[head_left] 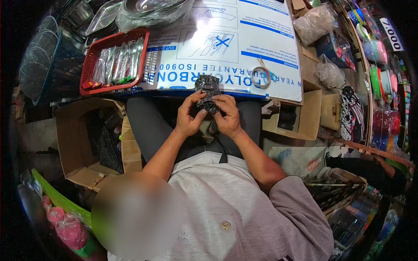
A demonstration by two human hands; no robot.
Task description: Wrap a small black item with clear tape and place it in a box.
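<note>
Between my two hands is a small bundle wrapped in shiny black plastic [207, 82], held at the near edge of the table above my lap. My left hand [190, 115] grips its left side, the fingers curled over it and the thumb pressed in from below. On the opposite side my right hand [227, 114] holds it the same way, thumb toward the other thumb. What the wrapping contains is hidden. A roll of tape [261, 77] lies on the table to the right, with a pair of scissors [271, 75] beside it.
The table has a white and blue printed sheet [174, 65] on top. A red plastic basket [146, 56] of wrapped cutlery stands at its left, near metal trays [152, 17]. Open cardboard boxes [72, 143] flank my legs. Crowded shelves line the right.
</note>
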